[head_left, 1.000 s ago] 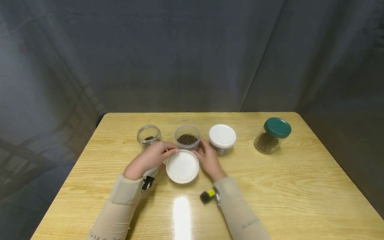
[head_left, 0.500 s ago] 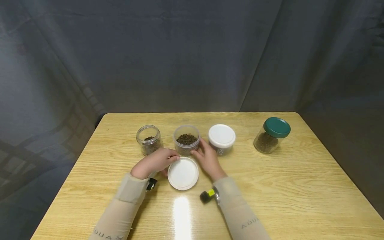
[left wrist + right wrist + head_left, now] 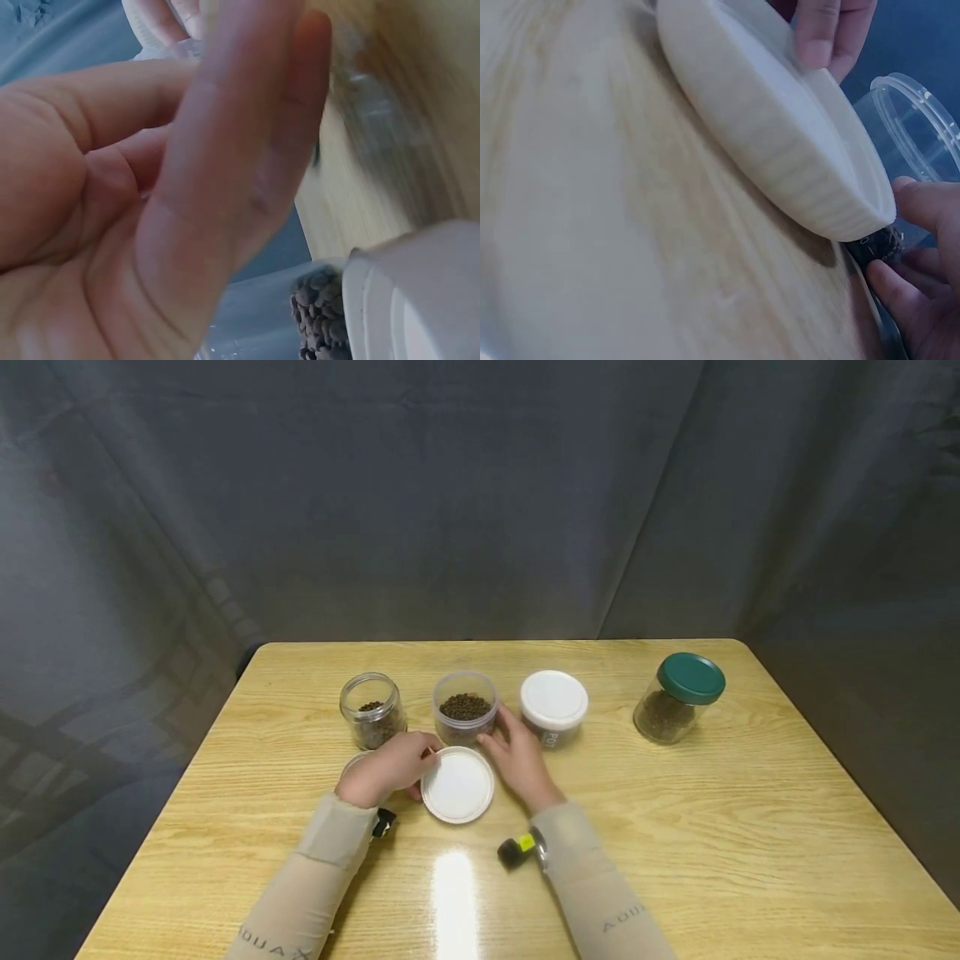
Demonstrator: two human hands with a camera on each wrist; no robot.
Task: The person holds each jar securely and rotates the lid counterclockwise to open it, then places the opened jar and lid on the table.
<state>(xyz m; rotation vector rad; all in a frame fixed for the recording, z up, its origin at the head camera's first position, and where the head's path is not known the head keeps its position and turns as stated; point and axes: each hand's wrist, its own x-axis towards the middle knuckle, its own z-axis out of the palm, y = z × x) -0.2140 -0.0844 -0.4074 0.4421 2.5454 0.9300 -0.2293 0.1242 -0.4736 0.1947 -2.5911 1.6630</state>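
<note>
My left hand (image 3: 393,767) pinches the left edge of a round white ribbed lid (image 3: 459,783), hollow side up. In the right wrist view this lid (image 3: 776,131) is tilted just over the table, with a shadow below it. Right behind it stands a clear plastic tub (image 3: 452,729) part full of small dark brown pellets, its top uncovered. My right hand (image 3: 521,764) grips the tub's right side with thumb and fingers. An uncovered glass jar (image 3: 351,718) with similar pellets stands behind my left hand. Another white lid (image 3: 427,300) lies near that jar, mostly hidden by my left hand in the head view.
To the right of my right hand stands a tub with a white lid (image 3: 555,700) on it. Farther right is a glass jar with a green lid (image 3: 692,678) and dark contents. A dark curtain (image 3: 465,502) hangs behind the wooden table (image 3: 750,827).
The white lid has come down towards me, away from the tub's front, then back up slightly. My left hand has moved down with it, showing more of the glass jar. My right hand has stayed on the tub.
</note>
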